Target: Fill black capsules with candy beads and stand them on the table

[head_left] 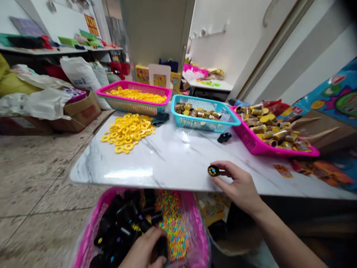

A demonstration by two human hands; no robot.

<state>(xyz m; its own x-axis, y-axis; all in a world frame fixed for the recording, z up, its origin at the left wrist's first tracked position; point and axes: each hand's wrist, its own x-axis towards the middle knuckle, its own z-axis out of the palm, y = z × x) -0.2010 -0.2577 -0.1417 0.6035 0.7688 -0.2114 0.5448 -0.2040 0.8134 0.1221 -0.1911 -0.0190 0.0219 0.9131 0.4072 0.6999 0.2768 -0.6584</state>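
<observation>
Just above the table's front edge, my right hand (240, 186) pinches a small black cup-like piece (213, 170). Its round end faces me, showing a blue dot and small yellow bits. Below the table edge, my left hand (145, 247) reaches into a pink basket (90, 227), its fingers curled round a black cylinder (161, 246), partly hidden. Many similar black cylinders (122, 216) lie heaped around that hand, some with coloured dots. Colourful little beads (173, 223) fill the basket's right side. Two joined black pieces (224, 137) rest on the white marbled table (173, 163).
Yellow ring-shaped pieces (128, 130) are piled at the table's left. Behind them stands a pink basket of yellow parts (136, 95). A turquoise basket (206, 123) and a pink basket (251, 143) hold gold-wrapped tubes. An open carton (237, 249) sits under the table.
</observation>
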